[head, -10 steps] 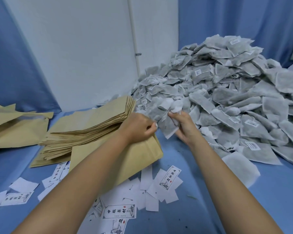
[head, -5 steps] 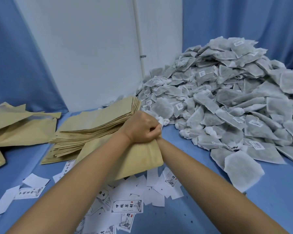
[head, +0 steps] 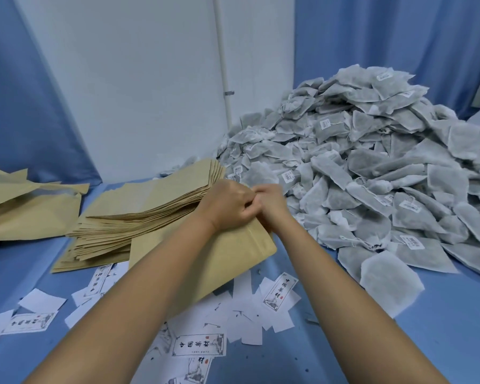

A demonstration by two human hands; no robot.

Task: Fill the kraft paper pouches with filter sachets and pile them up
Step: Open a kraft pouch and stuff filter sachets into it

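A kraft paper pouch (head: 233, 261) stands tilted in front of me on the blue table (head: 441, 328), partly hidden by my left forearm. My left hand (head: 227, 206) grips its top edge with curled fingers. My right hand (head: 273, 207) is pressed against the left one at the pouch mouth, fingers curled on the edge. No sachet shows in either hand. A big heap of grey filter sachets (head: 372, 167) fills the right side. One loose sachet (head: 388, 284) lies nearest me.
A fanned stack of flat empty kraft pouches (head: 144, 212) lies left of the held pouch. Bulging kraft pouches (head: 25, 209) lie at the far left. Several white printed labels (head: 198, 345) are scattered on the table near me. A white wall and blue curtains stand behind.
My right hand carried a bunch of sachets from the heap to the pouch mouth; they are out of sight now. Both hands have closed together at the pouch's top edge.
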